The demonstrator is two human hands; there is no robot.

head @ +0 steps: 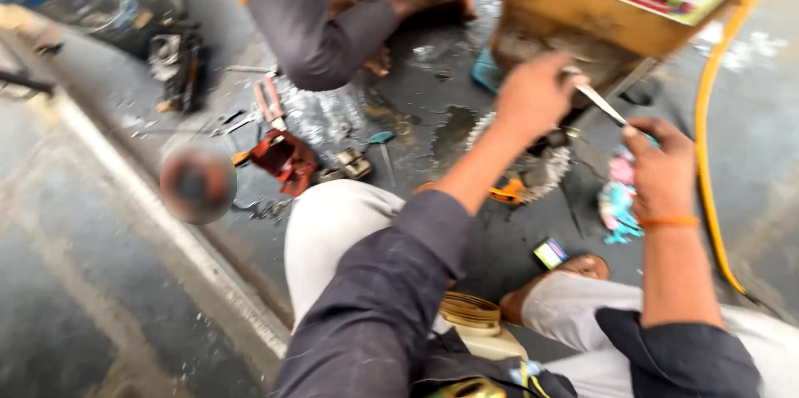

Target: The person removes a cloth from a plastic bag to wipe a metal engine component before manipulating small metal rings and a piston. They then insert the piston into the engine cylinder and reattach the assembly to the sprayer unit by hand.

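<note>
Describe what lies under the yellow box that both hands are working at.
Under the yellow box, a toothed metal disc and an orange tool lie on the wet floor. The left hand and right hand hide the box's underside.

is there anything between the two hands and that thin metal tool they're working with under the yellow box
Nothing visible. The left hand is closed around one end of the thin metal tool, and the right hand pinches the other end with its fingers. The tool sits right against the underside of the yellow box.
</note>
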